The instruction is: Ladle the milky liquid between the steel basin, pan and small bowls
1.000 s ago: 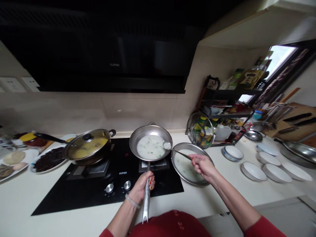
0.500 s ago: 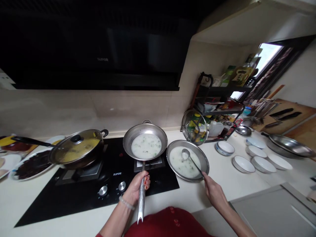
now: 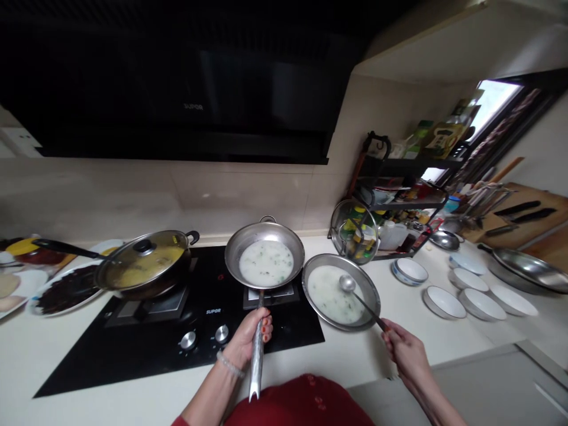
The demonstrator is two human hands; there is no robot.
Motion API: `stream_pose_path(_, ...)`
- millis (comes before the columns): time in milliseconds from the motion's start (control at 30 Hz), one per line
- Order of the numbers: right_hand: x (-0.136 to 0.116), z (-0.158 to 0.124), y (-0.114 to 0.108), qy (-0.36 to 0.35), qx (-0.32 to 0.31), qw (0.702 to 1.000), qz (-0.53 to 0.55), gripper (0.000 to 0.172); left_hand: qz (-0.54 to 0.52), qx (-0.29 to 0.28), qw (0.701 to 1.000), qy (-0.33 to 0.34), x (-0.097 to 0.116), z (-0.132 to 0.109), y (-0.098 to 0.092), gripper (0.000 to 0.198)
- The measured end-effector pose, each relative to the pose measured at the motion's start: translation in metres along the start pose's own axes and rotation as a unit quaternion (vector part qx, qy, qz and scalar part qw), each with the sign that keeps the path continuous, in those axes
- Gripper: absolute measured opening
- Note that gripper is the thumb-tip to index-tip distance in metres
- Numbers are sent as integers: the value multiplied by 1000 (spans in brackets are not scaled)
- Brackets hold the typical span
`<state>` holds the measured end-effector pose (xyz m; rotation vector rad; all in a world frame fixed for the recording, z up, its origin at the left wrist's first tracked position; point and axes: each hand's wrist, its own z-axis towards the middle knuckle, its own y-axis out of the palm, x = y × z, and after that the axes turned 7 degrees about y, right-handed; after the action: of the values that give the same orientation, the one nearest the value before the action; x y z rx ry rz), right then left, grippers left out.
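My left hand [image 3: 254, 332] is wrapped round the long metal handle of a wok [image 3: 237, 251], which rests over the right burner. White soup [image 3: 266, 263] with green bits lies in the wok. In my right hand [image 3: 406, 349] is a ladle [image 3: 347, 283], gripped by its dark handle, its bowl over a wide metal basin [image 3: 373, 296] to the right. Similar white soup [image 3: 331, 296] with green bits fills much of the basin. Whether the ladle's bowl touches the soup I cannot tell.
A lidded pan [image 3: 142, 266] with yellowish contents stands on the left burner of the black hob [image 3: 208, 331]. Several white bowls [image 3: 444, 302] sit at right. A glass lid [image 3: 355, 231] leans by a spice rack [image 3: 408, 204]. A plate of dark food [image 3: 66, 290] lies far left.
My right hand has moved right and slightly down, drawing the ladle toward the basin's right side. My left hand keeps its hold on the wok handle. The whole view has shifted slightly.
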<state>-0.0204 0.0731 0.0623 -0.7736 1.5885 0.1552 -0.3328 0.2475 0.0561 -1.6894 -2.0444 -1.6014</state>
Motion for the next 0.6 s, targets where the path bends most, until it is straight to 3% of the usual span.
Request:
stream_pose_path(67,-20,-7,7,78,-48,989,114,48,1,1,1000,-1,1,0,1,26)
stream_pose_path(167,-54,-17,21,70,-98,980,159,57,3,6,1000,-7,1,0,3,26)
stream_pose_path(300,-89,-17,55,-55,-166,984,29,50,4,10,1000,-10,2,0,3,26)
stream_pose_path(467,-111,-1,115,-264,-198,922,-203,39,9,10,1000,-7,1,1,3,29)
stream_pose_path(600,-118,9,153,-257,-199,907,-269,40,12,18,1000,-4,0,3,2,29)
